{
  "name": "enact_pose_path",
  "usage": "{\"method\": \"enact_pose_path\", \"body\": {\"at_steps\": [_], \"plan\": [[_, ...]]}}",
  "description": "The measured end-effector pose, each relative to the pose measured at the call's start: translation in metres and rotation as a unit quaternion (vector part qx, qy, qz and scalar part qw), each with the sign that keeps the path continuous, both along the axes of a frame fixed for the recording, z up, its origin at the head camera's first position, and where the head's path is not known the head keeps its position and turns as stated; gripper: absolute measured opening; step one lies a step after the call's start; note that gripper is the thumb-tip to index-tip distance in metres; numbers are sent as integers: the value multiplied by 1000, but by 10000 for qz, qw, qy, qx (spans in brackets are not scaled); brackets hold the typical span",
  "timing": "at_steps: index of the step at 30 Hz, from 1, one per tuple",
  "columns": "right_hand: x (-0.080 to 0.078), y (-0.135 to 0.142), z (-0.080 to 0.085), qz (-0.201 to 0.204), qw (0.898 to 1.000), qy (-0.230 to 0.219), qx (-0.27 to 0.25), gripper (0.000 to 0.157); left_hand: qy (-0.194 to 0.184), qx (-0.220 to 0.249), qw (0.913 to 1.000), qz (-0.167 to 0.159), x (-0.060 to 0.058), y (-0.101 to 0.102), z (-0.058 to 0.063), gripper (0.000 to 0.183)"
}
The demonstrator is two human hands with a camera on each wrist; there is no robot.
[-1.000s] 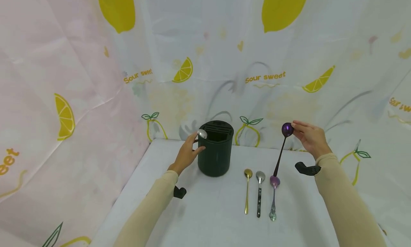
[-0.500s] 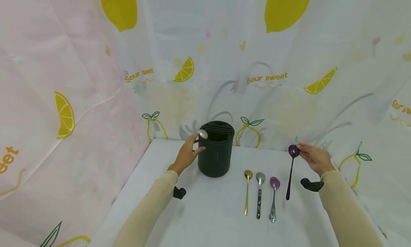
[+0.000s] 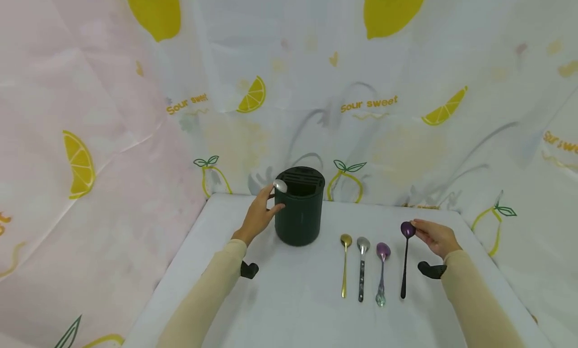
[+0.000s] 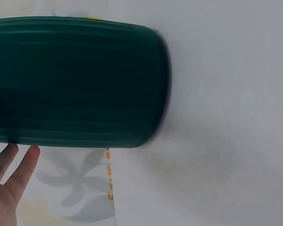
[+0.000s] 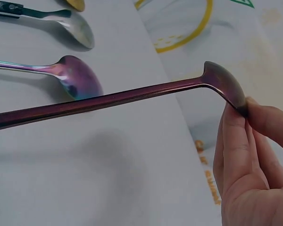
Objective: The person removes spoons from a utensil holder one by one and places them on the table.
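My left hand (image 3: 257, 215) grips the side of a dark green utensil holder (image 3: 298, 222), thumb in front and fingers round its left side. In the left wrist view the fingertips meet the wall of the holder. A silver spoon (image 3: 280, 186) shows its bowl at the holder's rim by those fingers; its handle is hidden. On the right, my right hand (image 3: 435, 236) pinches a long dark purple spoon (image 5: 132, 97) by the edge of its bowl, the handle pointing toward the person. In the head view it lines up beside an iridescent purple spoon (image 3: 382, 267).
Left of the iridescent spoon lie a silver spoon with a dark patterned handle (image 3: 362, 272) and a gold spoon (image 3: 345, 262). They form a row on the white tablecloth (image 3: 289, 298). A lemon-printed curtain (image 3: 289, 87) hangs behind the table and on its left.
My right hand has lowered the dark purple spoon and brought it toward the person, clear of overlapping the iridescent spoon. The left hand stays at the holder.
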State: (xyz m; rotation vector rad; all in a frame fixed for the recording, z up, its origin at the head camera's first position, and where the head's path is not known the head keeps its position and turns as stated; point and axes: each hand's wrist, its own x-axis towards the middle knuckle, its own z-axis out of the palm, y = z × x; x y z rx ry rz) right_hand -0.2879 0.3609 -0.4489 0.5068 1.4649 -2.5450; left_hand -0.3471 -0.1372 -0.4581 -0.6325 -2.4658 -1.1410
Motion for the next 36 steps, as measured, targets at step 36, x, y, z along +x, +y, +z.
{"method": "enact_pose_path", "body": {"at_steps": [36], "plan": [[7,-4,-61,-565,9894,-710,1130,30,-147,25,9999,45,-1,2,3,73]]}}
